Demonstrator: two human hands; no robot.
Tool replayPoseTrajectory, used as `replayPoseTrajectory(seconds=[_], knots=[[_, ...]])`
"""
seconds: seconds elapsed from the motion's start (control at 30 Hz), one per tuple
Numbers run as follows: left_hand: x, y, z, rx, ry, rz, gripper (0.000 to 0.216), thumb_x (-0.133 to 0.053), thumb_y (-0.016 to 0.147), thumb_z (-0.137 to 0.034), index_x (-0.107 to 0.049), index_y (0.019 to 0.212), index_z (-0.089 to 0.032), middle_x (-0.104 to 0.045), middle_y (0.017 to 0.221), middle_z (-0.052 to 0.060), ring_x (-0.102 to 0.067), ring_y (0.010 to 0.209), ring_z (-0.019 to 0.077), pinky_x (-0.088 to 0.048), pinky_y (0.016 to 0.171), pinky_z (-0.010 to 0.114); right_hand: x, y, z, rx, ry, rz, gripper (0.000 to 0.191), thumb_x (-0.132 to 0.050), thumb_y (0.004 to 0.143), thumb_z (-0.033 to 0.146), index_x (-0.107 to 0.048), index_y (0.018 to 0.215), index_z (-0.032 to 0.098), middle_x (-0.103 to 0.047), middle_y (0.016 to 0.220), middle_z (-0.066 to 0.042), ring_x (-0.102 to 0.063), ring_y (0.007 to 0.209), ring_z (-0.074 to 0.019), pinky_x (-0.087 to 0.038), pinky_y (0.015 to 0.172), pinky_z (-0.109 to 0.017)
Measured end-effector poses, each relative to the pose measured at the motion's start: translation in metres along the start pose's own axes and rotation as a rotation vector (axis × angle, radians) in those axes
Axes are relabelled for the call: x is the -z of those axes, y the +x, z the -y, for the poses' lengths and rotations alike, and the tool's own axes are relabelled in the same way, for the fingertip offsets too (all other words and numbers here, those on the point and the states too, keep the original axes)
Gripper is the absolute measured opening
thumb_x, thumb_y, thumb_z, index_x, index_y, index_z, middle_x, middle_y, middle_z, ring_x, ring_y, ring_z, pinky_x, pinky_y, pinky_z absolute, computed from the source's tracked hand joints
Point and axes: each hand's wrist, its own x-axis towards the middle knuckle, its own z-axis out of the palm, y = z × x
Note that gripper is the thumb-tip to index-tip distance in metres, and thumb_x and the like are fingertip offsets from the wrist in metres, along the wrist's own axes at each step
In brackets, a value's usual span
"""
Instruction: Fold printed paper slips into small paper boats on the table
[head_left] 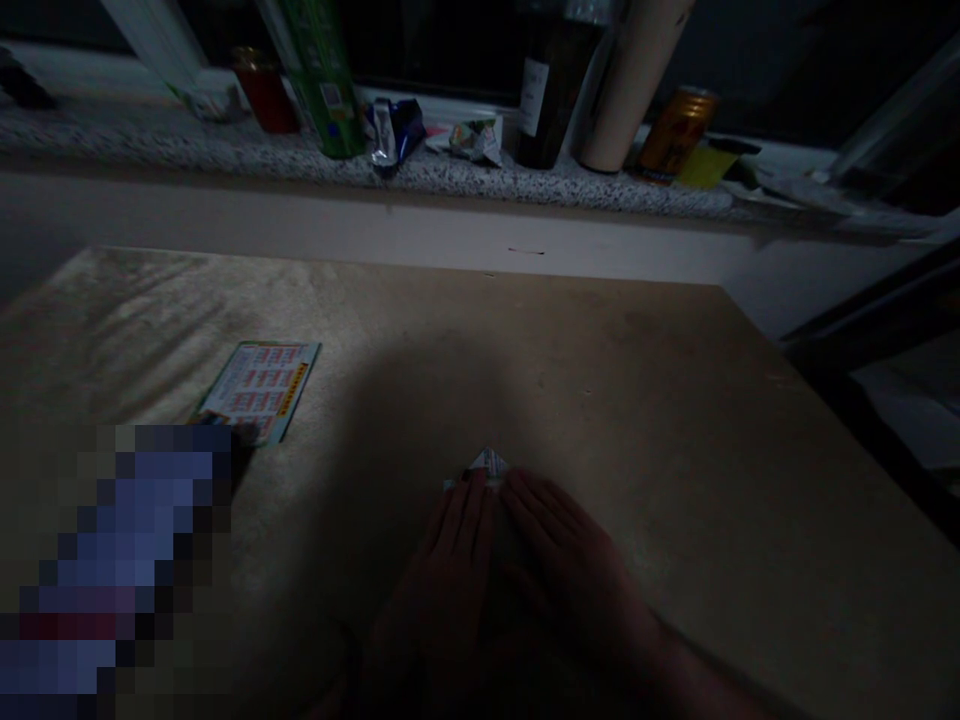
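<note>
A small folded piece of printed paper (489,461) lies on the table, its pointed tip facing away from me. My left hand (450,560) rests flat over its left part, fingers stretched forward and pressing it down. At the right edge of the paper, my right hand (566,545) lies with its fingers extended, the fingertips touching it. Most of the paper is hidden under the fingers, and the light is dim.
A printed calendar card (262,385) lies left on the wooden table (637,400). A pixelated bluish patch covers the lower left. On the granite windowsill (450,180) stand a green container (322,90), a dark bottle (551,100), a pale tube (630,90) and an orange can (675,135).
</note>
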Motion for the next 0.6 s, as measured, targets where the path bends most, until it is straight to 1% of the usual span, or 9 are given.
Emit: replayPoseTrajectory(seconds=[0.17, 0.23, 0.3, 0.37, 0.5, 0.6], knots=[[0.0016, -0.0002, 0.0019, -0.031, 0.005, 0.006, 0.097, -0.037, 0.079, -0.067, -0.007, 0.144, -0.001, -0.014, 0.149, 0.023, -0.015, 0.135, 0.0377, -0.015, 0.108, 0.046, -0.0013, -0.0011, -0.0020, -0.024, -0.023, -0.048, 0.047, -0.046, 0.089, 0.028, -0.044, 0.132, 0.009, -0.047, 0.137, -0.009, -0.041, 0.128, -0.0204, -0.034, 0.108, -0.040], [0.0026, -0.0002, 0.0023, -0.027, 0.009, 0.001, 0.099, -0.038, 0.078, -0.069, -0.009, 0.144, -0.001, -0.015, 0.149, 0.023, -0.016, 0.135, 0.0377, -0.015, 0.107, 0.046, 0.0004, -0.0007, -0.0033, -0.011, -0.023, -0.037, 0.047, -0.046, 0.089, 0.028, -0.043, 0.133, 0.011, -0.047, 0.137, -0.007, -0.041, 0.128, -0.0190, -0.026, 0.112, -0.042], [0.0031, -0.0002, 0.0023, -0.023, 0.007, 0.009, 0.100, -0.038, 0.077, -0.070, -0.010, 0.144, -0.001, -0.017, 0.149, 0.023, -0.017, 0.135, 0.0372, -0.017, 0.107, 0.046, 0.0026, -0.0010, -0.0047, 0.002, -0.030, -0.007, 0.050, -0.045, 0.090, 0.029, -0.037, 0.136, 0.012, -0.044, 0.139, -0.005, -0.038, 0.130, -0.0180, -0.016, 0.114, -0.045], [0.0032, -0.0002, 0.0020, -0.029, 0.001, 0.005, 0.099, -0.039, 0.077, -0.069, -0.010, 0.144, -0.002, -0.017, 0.149, 0.022, -0.017, 0.135, 0.0363, -0.018, 0.107, 0.045, 0.0039, -0.0025, -0.0058, -0.002, -0.048, -0.002, 0.052, -0.046, 0.090, 0.031, -0.035, 0.137, 0.014, -0.042, 0.140, -0.004, -0.034, 0.132, -0.0180, -0.008, 0.115, -0.046], [0.0040, 0.0006, 0.0005, -0.016, -0.007, -0.010, 0.095, -0.042, 0.078, -0.066, -0.013, 0.143, -0.002, -0.016, 0.149, 0.021, -0.016, 0.136, 0.0356, -0.018, 0.107, 0.045, 0.0025, -0.0058, -0.0060, -0.047, -0.105, -0.064, 0.046, -0.045, 0.090, 0.028, -0.043, 0.133, 0.013, -0.047, 0.136, -0.005, -0.035, 0.131, -0.0195, -0.004, 0.115, -0.047], [0.0061, 0.0017, -0.0006, -0.001, 0.001, 0.009, 0.097, -0.041, 0.076, -0.069, -0.019, 0.142, -0.001, -0.017, 0.149, 0.022, -0.016, 0.135, 0.0358, -0.016, 0.108, 0.045, 0.0015, -0.0065, -0.0060, -0.063, -0.110, -0.075, 0.042, -0.043, 0.091, 0.026, -0.045, 0.131, 0.015, -0.050, 0.134, -0.004, -0.038, 0.129, -0.0197, -0.001, 0.114, -0.048]])
